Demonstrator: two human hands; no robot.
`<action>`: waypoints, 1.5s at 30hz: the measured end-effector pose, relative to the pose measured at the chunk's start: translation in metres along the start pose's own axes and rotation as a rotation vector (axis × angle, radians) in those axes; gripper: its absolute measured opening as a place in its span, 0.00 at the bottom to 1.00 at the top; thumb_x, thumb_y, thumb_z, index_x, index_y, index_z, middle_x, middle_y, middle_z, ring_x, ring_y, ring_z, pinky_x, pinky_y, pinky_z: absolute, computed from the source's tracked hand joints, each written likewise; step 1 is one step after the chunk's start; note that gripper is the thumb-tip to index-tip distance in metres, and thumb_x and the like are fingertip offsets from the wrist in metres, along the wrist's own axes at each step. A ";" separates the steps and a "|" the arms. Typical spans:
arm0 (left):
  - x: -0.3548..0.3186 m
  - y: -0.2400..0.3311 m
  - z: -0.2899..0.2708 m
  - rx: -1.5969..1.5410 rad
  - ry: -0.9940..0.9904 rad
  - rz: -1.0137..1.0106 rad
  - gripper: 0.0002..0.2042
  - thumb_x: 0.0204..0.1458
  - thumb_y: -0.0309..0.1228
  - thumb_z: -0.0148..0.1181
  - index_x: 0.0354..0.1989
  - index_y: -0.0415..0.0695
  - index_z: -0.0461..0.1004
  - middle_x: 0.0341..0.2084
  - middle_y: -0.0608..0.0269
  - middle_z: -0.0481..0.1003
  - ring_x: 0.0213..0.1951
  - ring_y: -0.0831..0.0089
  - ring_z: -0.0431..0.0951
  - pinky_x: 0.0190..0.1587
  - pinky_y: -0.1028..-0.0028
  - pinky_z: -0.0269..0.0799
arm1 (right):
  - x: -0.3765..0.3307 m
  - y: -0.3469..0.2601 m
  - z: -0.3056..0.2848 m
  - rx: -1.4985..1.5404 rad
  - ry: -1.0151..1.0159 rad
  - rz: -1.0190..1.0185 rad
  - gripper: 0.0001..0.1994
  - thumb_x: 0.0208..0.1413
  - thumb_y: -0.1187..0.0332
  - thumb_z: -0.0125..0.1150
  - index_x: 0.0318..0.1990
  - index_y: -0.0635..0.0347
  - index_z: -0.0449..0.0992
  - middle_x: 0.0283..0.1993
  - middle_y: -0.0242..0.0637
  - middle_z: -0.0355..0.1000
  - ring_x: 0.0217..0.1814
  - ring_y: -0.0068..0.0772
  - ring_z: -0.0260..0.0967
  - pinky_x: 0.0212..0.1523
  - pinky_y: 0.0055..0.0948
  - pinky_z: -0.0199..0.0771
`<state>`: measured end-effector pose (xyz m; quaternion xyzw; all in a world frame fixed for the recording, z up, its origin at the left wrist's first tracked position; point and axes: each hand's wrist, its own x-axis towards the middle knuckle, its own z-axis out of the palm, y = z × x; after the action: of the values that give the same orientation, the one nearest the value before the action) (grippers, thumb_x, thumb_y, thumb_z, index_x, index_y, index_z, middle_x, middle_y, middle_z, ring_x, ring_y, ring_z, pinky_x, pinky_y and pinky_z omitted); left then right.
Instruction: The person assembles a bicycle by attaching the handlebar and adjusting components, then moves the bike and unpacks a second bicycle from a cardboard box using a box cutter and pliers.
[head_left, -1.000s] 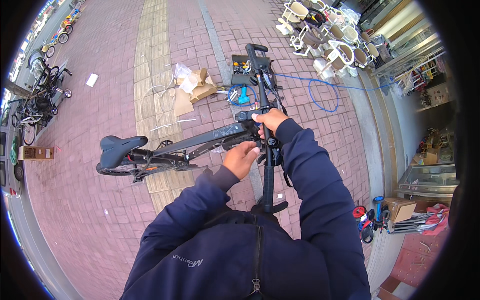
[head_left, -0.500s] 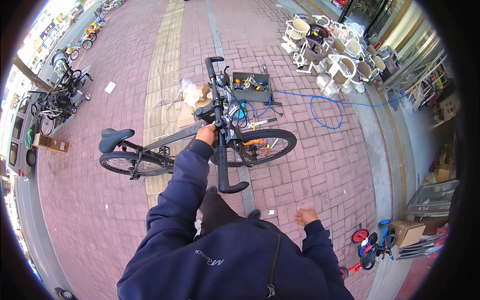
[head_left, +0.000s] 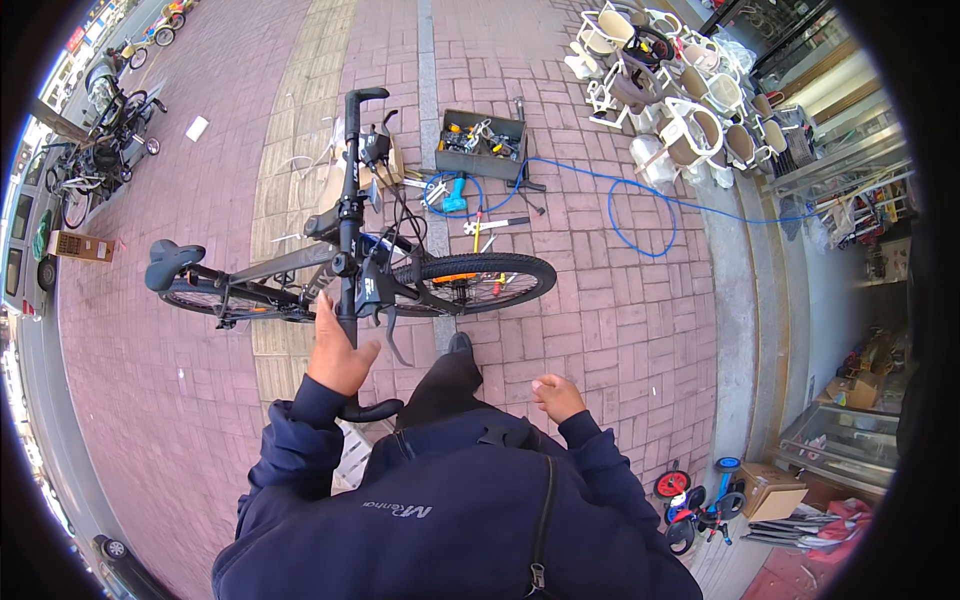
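A black bicycle [head_left: 290,262] stands upright in front of me, its saddle [head_left: 175,262] to the left and its front wheel [head_left: 480,268] to the right. The handlebar [head_left: 350,190] runs from far to near, with curved ends and cables hanging from it. My left hand [head_left: 340,352] is at the near half of the bar, thumb spread and index finger stretched out; the other fingers are partly hidden. In front of my body, away from the bicycle, my right hand [head_left: 557,397] is closed with its fingers curled, and nothing shows in it.
Beyond the front wheel are a metal toolbox [head_left: 480,165] full of tools, a teal power drill [head_left: 455,197], a hammer [head_left: 500,226] and a blue hose [head_left: 610,205]. Child seats [head_left: 690,130] are piled far right. A small tricycle [head_left: 700,505] and cardboard box [head_left: 772,490] stand near right.
My left hand has moved from the middle of the handlebar to its near part, and its fingers have opened out. The bicycle appears farther left. My right hand has shifted left and forward.
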<state>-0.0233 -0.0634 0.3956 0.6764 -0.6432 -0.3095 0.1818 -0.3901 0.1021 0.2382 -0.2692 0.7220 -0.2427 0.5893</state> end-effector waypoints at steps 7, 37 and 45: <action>-0.022 0.019 -0.020 0.187 -0.122 -0.113 0.42 0.47 0.25 0.57 0.69 0.27 0.39 0.56 0.28 0.65 0.55 0.38 0.70 0.57 0.59 0.67 | 0.094 -0.093 -0.014 -0.527 0.024 -0.250 0.22 0.55 0.58 0.63 0.49 0.68 0.75 0.42 0.51 0.78 0.46 0.48 0.77 0.49 0.39 0.75; -0.059 -0.098 -0.088 0.688 0.551 -0.971 0.19 0.59 0.45 0.56 0.40 0.37 0.77 0.28 0.53 0.74 0.33 0.68 0.74 0.37 0.67 0.70 | 0.653 0.190 0.048 -1.717 -0.553 -0.377 0.18 0.60 0.65 0.49 0.53 0.57 0.79 0.64 0.41 0.64 0.65 0.43 0.62 0.56 0.42 0.66; -0.070 -0.099 -0.096 0.576 0.559 -0.934 0.19 0.59 0.43 0.56 0.41 0.36 0.76 0.30 0.54 0.75 0.33 0.68 0.75 0.38 0.67 0.70 | 0.581 0.163 -0.004 -1.697 -0.805 -0.252 0.15 0.58 0.68 0.50 0.47 0.58 0.82 0.54 0.47 0.75 0.58 0.44 0.72 0.56 0.40 0.72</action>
<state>0.1158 0.0013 0.4165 0.9641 -0.2648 0.0189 -0.0014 -0.5038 -0.1694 -0.2885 -0.7474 0.3655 0.4124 0.3711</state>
